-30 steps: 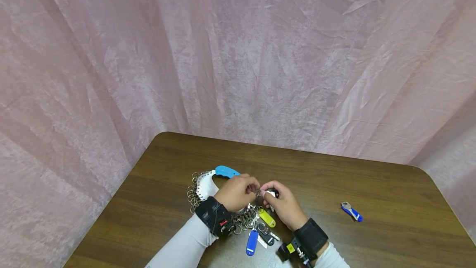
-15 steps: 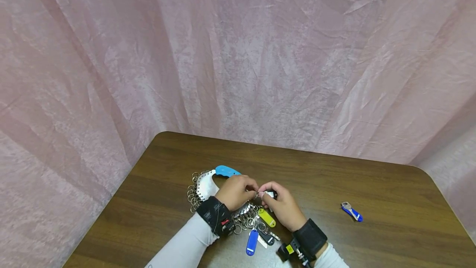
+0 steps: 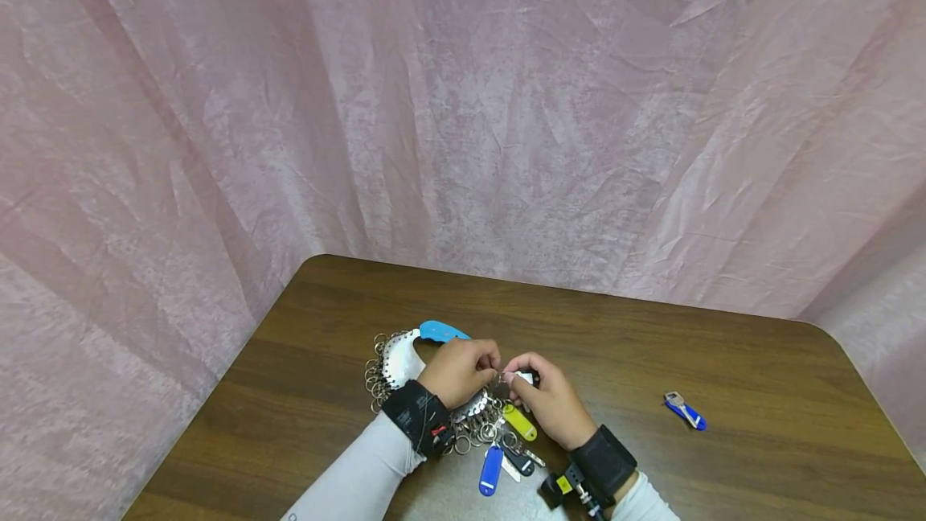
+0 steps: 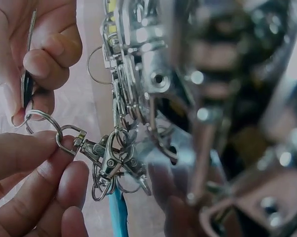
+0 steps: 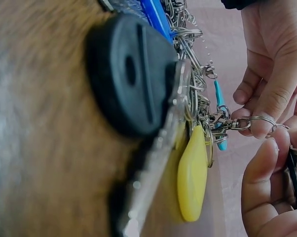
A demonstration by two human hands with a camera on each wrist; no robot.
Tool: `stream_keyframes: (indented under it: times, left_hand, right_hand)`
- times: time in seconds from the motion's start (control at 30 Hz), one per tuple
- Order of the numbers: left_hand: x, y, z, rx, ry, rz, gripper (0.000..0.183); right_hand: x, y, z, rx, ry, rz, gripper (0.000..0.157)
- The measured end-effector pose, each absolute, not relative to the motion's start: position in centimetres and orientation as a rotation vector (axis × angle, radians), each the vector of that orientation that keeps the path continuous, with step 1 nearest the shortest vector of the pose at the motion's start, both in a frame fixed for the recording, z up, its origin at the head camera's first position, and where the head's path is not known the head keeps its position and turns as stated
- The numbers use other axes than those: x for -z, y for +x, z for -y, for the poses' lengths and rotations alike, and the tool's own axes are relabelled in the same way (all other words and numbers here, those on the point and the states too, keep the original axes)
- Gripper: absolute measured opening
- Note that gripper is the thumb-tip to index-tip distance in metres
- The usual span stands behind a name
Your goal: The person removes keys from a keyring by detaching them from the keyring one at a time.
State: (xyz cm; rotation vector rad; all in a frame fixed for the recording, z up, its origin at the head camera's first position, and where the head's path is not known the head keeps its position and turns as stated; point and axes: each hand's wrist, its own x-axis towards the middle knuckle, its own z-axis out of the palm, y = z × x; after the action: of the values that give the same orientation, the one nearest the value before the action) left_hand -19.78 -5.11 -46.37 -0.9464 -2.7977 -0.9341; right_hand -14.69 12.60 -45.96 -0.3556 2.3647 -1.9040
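My left hand pinches a split ring that is linked to a swivel clasp. Facing it, my right hand grips a key with a black tag, its fingertips at the small ring joined to that split ring. The clasp hangs from a key carrier, a curved white metal plate with a blue handle and many clasps and rings along its edge. Part of the carrier is hidden under my left hand and wrist. A yellow key tag hangs close to my right hand.
On the wooden table, a blue tag and a black tag with keys lie below the hands. Farther right lies a separate key with a blue tag. A pink curtain hangs behind the table.
My left fingertips have shifted slightly leftward, and my right fingers have made small moves at the ring. The carrier and the tags on the table stay in place.
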Motion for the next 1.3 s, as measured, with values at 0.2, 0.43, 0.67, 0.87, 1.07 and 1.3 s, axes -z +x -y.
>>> stream_keyframes:
  times: [0.2, 0.43, 0.67, 0.87, 1.07, 1.3]
  left_hand:
    - [46.43, -19.75, 5.09, 0.875, -0.955, 2.81, 0.017]
    - [46.46, -19.61, 5.17, 0.814, -1.013, 2.824, 0.02]
    - [46.21, -19.54, 5.25, 0.796, -1.031, 2.817, 0.016]
    - [46.16, -19.68, 5.25, 0.782, -1.056, 2.804, 0.016]
    - [45.94, -19.53, 5.26, 0.793, -1.084, 2.807, 0.016]
    - [45.77, -19.29, 5.11, 0.791, -1.109, 2.779, 0.015]
  right_hand:
    - [45.95, -14.65, -12.49, 1.915, -0.319, -2.369, 0.007]
    - [46.07, -14.52, -12.42, 1.885, -0.31, -2.413, 0.006]
    - [46.11, -14.54, -12.39, 1.885, -0.302, -2.416, 0.005]
    - [46.15, -14.63, -12.44, 1.901, -0.294, -2.394, 0.005]
    - [46.15, -14.66, -12.52, 1.904, -0.291, -2.379, 0.005]
    - [46.2, -14.7, -12.55, 1.912, -0.283, -2.372, 0.005]
